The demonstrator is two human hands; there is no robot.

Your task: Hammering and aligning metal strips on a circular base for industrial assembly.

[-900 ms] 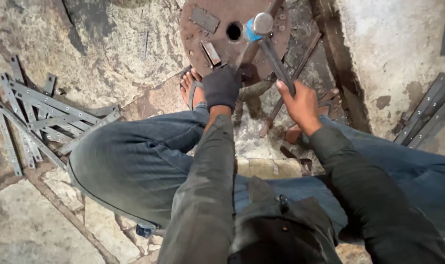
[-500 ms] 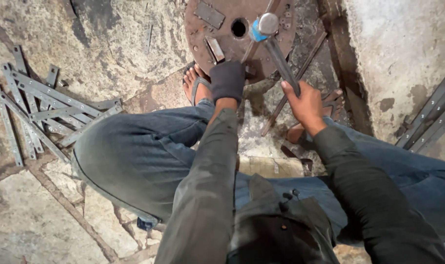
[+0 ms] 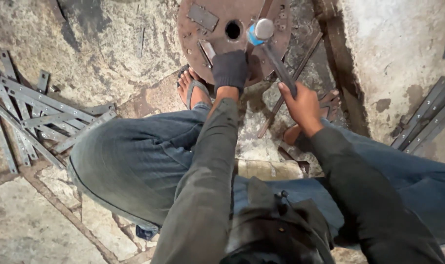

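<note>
Hammer (image 3: 271, 54) in my right hand (image 3: 303, 105): my bare fingers are wrapped tight around the lower part of its dark handle, and its rounded steel head, with a band of blue just under it, sits over the right half of the rusty round plate (image 3: 193, 36) near that plate's centre hole (image 3: 233, 30). The handle slants down and to the right from the head to my fist. My left hand (image 3: 229, 71) wears a dark knitted glove and is pressed down on the near edge of the plate, fingers curled; whether they pinch anything beneath them I cannot tell. A small flat metal strip (image 3: 206, 50) lies on the plate just beside the glove, and another rectangular piece (image 3: 203, 17) lies further up on it. I am crouched, knees spread in blue jeans, with one sandalled foot (image 3: 193, 90) just left of the plate and the other foot (image 3: 325, 105) behind my right hand. A heap of grey flat steel bars (image 3: 32, 117) lies on the stone floor to my left, and more bars (image 3: 425, 122) lean at the far right.
</note>
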